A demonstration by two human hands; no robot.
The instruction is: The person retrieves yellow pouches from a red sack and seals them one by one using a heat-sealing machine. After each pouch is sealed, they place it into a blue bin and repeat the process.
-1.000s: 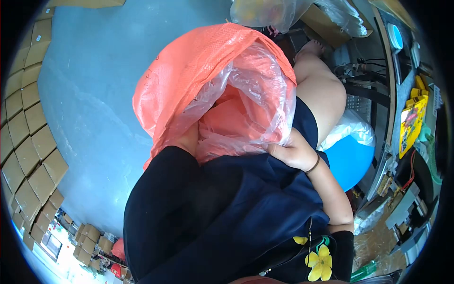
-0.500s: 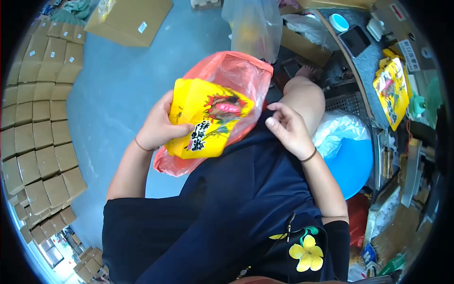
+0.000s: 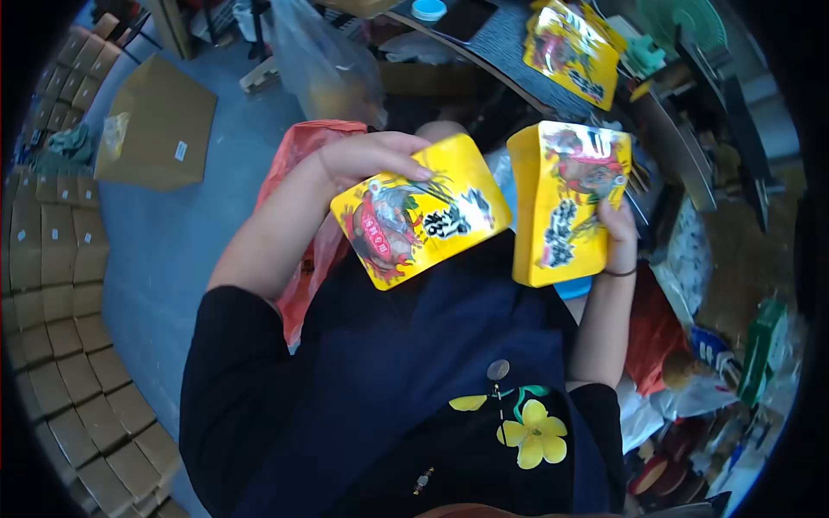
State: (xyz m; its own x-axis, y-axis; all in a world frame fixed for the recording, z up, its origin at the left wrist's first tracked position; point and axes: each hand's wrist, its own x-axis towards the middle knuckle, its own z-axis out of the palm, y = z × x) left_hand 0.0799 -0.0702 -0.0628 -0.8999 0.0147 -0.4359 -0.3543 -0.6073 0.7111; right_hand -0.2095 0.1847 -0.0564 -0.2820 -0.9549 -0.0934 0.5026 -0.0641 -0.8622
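In my left hand (image 3: pixel 380 160) is a yellow printed packet (image 3: pixel 423 211), tilted, with the thumb on its top edge. A thick stack of yellow packets (image 3: pixel 570 203) stands nearly upright in my right hand (image 3: pixel 619 233), whose fingers wrap round its right side. A small gap separates the stack from the single packet. The red plastic bag (image 3: pixel 298 164) lies beyond and partly under my left forearm, its lower part against my dark clothing.
More yellow packets (image 3: pixel 574 52) lie on the workbench (image 3: pixel 509 73), near a phone (image 3: pixel 466 19) and a blue-white lid (image 3: pixel 428 9). A clear bag (image 3: pixel 324 65) hangs in front. An open carton (image 3: pixel 160 125) stands on the floor, with stacked boxes (image 3: pixel 65 345) at the left.
The view has turned toward the bench. My right hand, empty before, now holds a stack of packets. My left hand has its packet turned and moved away from the red bag's opening.
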